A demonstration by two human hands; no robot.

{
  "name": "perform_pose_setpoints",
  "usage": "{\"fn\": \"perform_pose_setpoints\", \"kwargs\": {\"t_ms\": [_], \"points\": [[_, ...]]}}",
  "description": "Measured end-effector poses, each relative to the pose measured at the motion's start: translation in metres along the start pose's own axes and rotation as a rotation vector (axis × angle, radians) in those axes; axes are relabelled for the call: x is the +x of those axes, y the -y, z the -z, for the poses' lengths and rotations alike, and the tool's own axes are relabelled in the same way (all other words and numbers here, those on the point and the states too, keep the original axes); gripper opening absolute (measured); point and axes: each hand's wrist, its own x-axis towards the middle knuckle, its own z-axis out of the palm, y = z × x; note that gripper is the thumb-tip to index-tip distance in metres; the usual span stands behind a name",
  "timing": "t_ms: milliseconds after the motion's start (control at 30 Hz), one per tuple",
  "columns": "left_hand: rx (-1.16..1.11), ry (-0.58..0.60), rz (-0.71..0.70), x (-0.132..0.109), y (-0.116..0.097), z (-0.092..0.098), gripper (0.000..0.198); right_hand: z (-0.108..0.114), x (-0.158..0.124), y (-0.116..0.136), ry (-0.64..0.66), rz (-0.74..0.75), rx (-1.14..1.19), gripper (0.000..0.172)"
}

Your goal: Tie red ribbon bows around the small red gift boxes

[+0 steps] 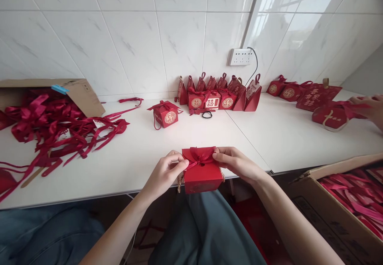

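Observation:
A red gift box [205, 179] with twisted rope at its sides sits at the table's front edge, partly jutting over it. A dark red ribbon [198, 158] is tied in a bow across its top. My left hand [167, 170] pinches the ribbon at the box's left side, thumb and fingers pressed together. On the other side, my right hand [235, 163] is closed with thumb and forefinger on the ribbon at the top right corner. Farther back stands another red gift box [170, 117] with a bow and a rope handle.
Along the tiled wall stand several red boxes [212, 101], with a black hair tie [207, 114] before them. Ribbons [68, 131] spill from a carton [86, 101] at left. At right, another person's hand [371, 107] touches a ribboned box [329, 116]; below is a filled carton [317, 201].

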Motion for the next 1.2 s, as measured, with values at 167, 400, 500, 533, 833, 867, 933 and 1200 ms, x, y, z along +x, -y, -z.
{"fn": "perform_pose_setpoints", "kwargs": {"t_ms": [167, 400, 500, 533, 833, 867, 933, 1200], "points": [[-0.067, 0.044, 0.018, 0.0, 0.007, -0.001, 0.035, 0.004, 0.003, -0.009, 0.176, -0.101, 0.319, 0.031], [-0.114, 0.115, 0.013, 0.001, 0.009, 0.001, 0.031, 0.006, 0.004, -0.02, 0.197, -0.105, 0.453, 0.032], [-0.117, 0.144, -0.006, 0.001, 0.013, 0.003, 0.03, 0.005, 0.005, -0.021, 0.196, -0.111, 0.51, 0.033], [-0.117, 0.151, -0.018, 0.001, 0.014, 0.003, 0.03, 0.005, 0.006, -0.022, 0.194, -0.115, 0.528, 0.034], [-0.057, 0.101, -0.02, 0.0, 0.016, 0.002, 0.03, 0.006, 0.0, -0.025, 0.22, -0.1, 0.431, 0.033], [-0.074, 0.071, 0.0, -0.002, 0.016, 0.001, 0.026, 0.007, -0.002, -0.025, 0.205, -0.09, 0.376, 0.032], [-0.1, -0.007, 0.021, -0.008, 0.016, -0.004, 0.032, 0.01, -0.006, -0.023, 0.125, -0.047, 0.277, 0.029], [0.092, -0.064, 0.057, -0.01, 0.019, -0.012, 0.076, 0.001, -0.019, -0.023, -0.139, 0.125, 0.053, 0.037]]}}
